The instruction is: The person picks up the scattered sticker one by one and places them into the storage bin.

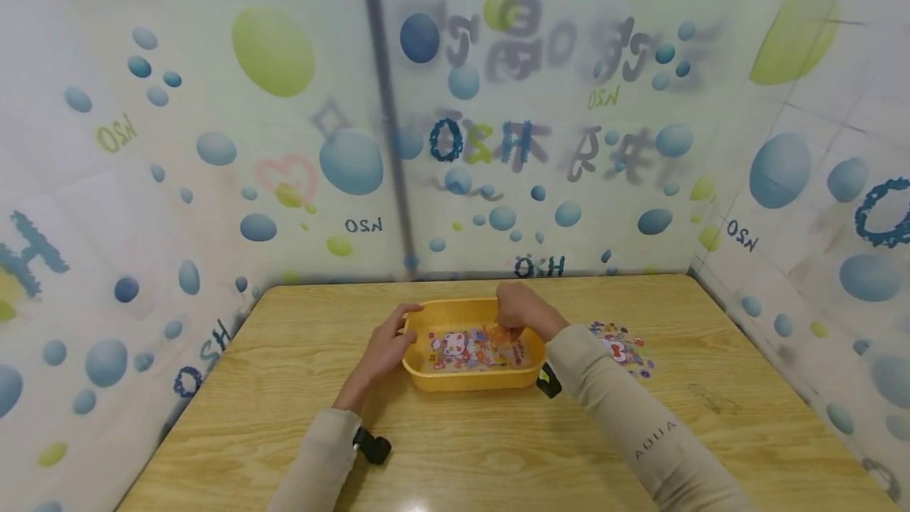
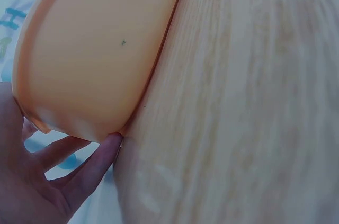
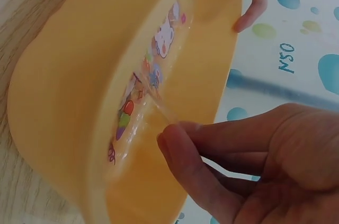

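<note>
A yellow plastic basin (image 1: 472,382) sits on the wooden table, with clear plastic printed with colourful cartoon figures (image 1: 462,350) lying inside. My left hand (image 1: 387,346) grips the basin's left end, thumb at the rim and fingers along the outer wall. Up close in the left wrist view, fingertips (image 2: 113,140) touch the lower wall. Over the basin's right part, my right hand (image 1: 522,310) reaches in from above. Its thumb and index finger pinch a thin clear strip of the plastic (image 3: 161,106), which runs down to the printed figures.
More cartoon cutouts or stickers (image 1: 622,350) lie on the table (image 1: 711,449) to the right of the basin, partly behind my right sleeve. A curtain (image 1: 455,204) with blue and green dots surrounds the table's back and sides.
</note>
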Available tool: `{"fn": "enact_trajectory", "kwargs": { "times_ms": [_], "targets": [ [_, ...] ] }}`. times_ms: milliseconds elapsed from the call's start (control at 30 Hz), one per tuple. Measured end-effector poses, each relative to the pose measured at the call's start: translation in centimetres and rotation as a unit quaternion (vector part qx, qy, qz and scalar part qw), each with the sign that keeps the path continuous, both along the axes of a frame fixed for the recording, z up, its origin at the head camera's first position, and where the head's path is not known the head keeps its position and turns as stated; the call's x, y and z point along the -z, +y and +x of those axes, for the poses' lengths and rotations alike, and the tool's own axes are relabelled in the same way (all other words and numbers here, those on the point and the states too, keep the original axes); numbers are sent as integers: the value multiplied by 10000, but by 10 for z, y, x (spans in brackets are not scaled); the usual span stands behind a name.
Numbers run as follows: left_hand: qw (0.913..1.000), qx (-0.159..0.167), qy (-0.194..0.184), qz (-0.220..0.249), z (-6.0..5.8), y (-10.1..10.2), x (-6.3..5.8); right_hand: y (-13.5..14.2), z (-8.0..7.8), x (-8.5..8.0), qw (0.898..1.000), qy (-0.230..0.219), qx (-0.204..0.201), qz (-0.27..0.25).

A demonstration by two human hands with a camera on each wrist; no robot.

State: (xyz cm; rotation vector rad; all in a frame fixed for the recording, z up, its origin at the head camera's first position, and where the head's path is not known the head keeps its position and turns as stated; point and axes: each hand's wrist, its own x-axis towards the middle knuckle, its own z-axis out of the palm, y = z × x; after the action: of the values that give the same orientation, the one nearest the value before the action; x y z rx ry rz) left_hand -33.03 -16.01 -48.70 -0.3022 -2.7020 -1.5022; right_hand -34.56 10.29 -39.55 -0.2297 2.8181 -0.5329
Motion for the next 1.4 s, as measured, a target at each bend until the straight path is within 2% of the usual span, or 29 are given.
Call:
{"fn": "enact_trajectory", "kwargs": {
  "times_ms": [333,533,667,967,1300,1400],
  "targets": [
    [10000,-19,-58,70,-2,1,1,0,-8,6,9991,-136,156,380],
    [10000,-15,-71,14,-1,2,1,1,-11,10,9983,-306,332,378],
    [10000,-3,-69,28,-1,2,0,1,-12,13,9977,-465,268,411],
    [10000,-18,-11,-44,-2,1,1,-1,-9,17,9961,-646,202,561],
    [10000,-48,27,-18,-2,2,0,-1,-6,20,9933,-1063,388,239],
    [10000,-38,9,0,-2,1,1,-2,-7,21,9935,-1019,284,413]
  ]
}}
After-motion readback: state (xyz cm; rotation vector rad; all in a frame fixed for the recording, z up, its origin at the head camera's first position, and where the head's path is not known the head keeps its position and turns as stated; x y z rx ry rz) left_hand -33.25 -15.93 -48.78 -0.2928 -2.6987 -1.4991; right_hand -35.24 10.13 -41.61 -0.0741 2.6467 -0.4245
